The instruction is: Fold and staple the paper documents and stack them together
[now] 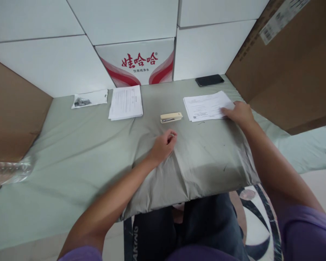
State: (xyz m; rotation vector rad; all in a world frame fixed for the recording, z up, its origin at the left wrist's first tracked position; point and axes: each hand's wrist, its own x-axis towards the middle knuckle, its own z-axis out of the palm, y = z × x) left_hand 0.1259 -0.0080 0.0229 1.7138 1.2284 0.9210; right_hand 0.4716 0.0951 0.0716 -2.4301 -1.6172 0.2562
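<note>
Grey-green cloth covers the padded surface (84, 145) in front of us, soft and creased, with white cartons stacked behind. Our right hand (239, 113) lies flat, fingers spread, on the near corner of a stack of printed sheets (205, 106); the paper looks thin, light and floppy, best pinched at an edge or corner. Our left hand (163, 144) rests loosely curled on the cloth, fingertips together on something small we cannot make out. Just beyond it lies a cream stapler (171, 117), hard and smooth, between that stack and a second paper stack (125, 102). Further out sit a small plastic bag (89, 98), a dark phone (209, 80) and brown cardboard (290, 65).
</note>
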